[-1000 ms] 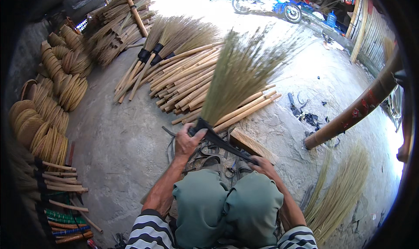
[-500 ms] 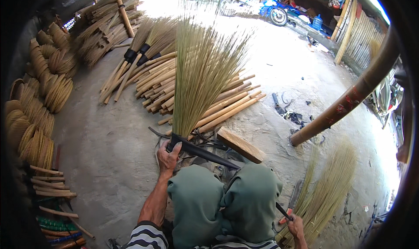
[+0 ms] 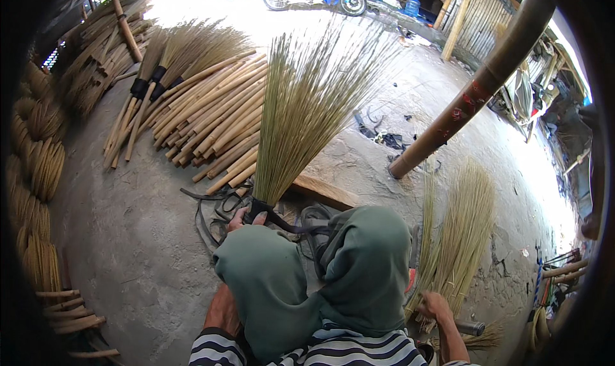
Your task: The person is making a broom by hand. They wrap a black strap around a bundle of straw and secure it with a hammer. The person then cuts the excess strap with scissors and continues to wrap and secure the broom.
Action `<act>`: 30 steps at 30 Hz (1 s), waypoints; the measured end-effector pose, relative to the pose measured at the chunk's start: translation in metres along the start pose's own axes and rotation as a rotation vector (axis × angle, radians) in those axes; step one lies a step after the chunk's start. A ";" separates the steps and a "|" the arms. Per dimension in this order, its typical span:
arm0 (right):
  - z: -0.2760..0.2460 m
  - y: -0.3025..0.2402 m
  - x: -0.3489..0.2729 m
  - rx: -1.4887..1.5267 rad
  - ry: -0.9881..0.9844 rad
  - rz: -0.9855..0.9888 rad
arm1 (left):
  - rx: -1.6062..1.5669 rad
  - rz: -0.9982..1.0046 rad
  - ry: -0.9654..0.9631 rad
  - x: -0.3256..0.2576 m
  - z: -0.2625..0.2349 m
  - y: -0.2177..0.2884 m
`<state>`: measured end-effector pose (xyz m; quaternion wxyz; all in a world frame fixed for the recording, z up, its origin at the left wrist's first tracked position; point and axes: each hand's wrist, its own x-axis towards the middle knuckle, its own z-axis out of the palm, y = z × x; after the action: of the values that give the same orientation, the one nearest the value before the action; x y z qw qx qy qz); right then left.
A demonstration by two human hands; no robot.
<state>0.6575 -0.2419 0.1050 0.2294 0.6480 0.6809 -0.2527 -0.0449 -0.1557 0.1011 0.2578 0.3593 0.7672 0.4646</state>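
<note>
Bare concrete floor (image 3: 134, 238) lay open leftward; stacked bamboo poles (image 3: 218, 119) ahead and a leaning post (image 3: 474, 90) rightward blocked passage.

Daylight is coming in hard from the top and right; the far concrete floor (image 3: 211, 7) is blowing out to near white. The near floor is sitting in soft shade, shadows weak. Fisheye is bending the slanted pole (image 3: 474, 90) and darkening the rim to black. Centre is staying sharp; right-edge clutter is perhaps slightly smeared
</note>
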 end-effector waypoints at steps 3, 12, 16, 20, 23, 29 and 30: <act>-0.064 -0.081 0.045 0.206 0.304 -0.236 | 0.041 0.050 -0.004 0.005 0.017 0.001; -0.122 -0.300 0.207 0.436 0.212 -0.612 | 0.031 0.023 -0.157 0.031 0.079 0.017; -0.123 -0.362 0.239 0.461 0.306 -0.765 | 0.106 -0.052 -0.216 0.051 0.102 -0.001; -0.109 -0.396 0.266 0.575 0.310 -0.803 | 0.201 -0.004 -0.176 0.057 0.119 -0.025; -0.092 -0.423 0.290 0.634 0.263 -0.701 | 0.144 0.019 -0.181 0.057 0.121 -0.035; -0.082 -0.459 0.302 0.917 0.165 -0.625 | 0.167 0.040 -0.172 0.059 0.120 -0.040; -0.084 -0.457 0.297 1.061 0.045 -0.528 | 0.175 0.036 -0.171 0.059 0.120 -0.040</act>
<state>0.1865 0.0255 0.0008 -0.2109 0.4878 0.6045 -0.5934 -0.0062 -0.0579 0.0091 0.2814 0.4326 0.7734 0.3682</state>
